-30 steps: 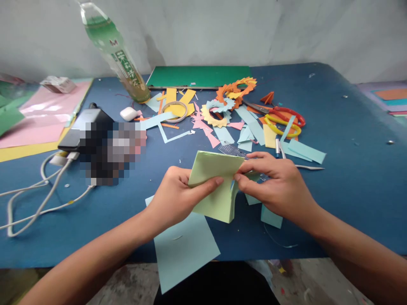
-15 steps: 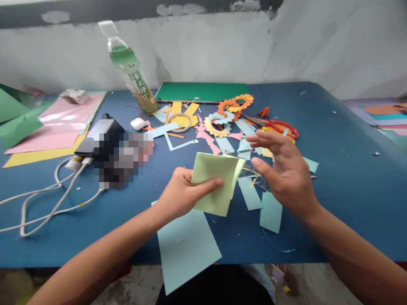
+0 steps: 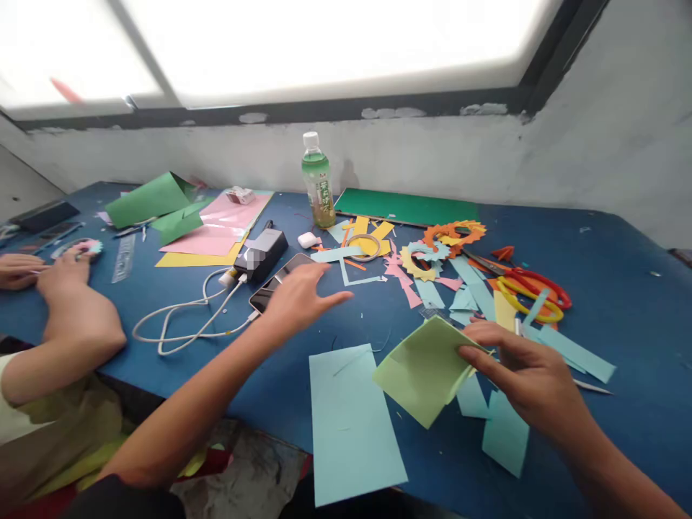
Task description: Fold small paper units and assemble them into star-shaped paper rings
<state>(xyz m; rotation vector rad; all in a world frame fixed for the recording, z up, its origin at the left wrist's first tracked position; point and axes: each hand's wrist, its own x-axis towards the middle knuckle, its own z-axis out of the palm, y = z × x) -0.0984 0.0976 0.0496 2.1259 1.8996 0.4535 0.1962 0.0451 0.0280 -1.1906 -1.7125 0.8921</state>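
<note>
Between the thumb and fingers of my right hand [image 3: 522, 367] is a folded piece of light green paper [image 3: 424, 367], its layers slightly apart at one edge. My left hand [image 3: 303, 294] holds nothing; its thumb points right, away from the fingers, and it hovers at the near end of a phone [image 3: 281, 281]. A light blue sheet [image 3: 354, 432] lies on the table's front edge, partly overhanging it. Blue paper pieces [image 3: 505, 432] lie below my right hand. Red-handled scissors [image 3: 540, 281] and yellow-handled scissors [image 3: 519, 299] rest beyond it.
A green tea bottle [image 3: 318, 184] stands near the wall. Paper gear-shaped rings [image 3: 454, 234], a tape roll [image 3: 364, 247] and scraps cover the middle. A black charger box [image 3: 262, 256] with white cables [image 3: 184, 337] sits left. Another person's arm [image 3: 81, 324] rests at far left.
The green paper has passed from my left hand to my right. My left hand has let go and moved left toward the phone. The view has turned left, bringing the other person's arms in.
</note>
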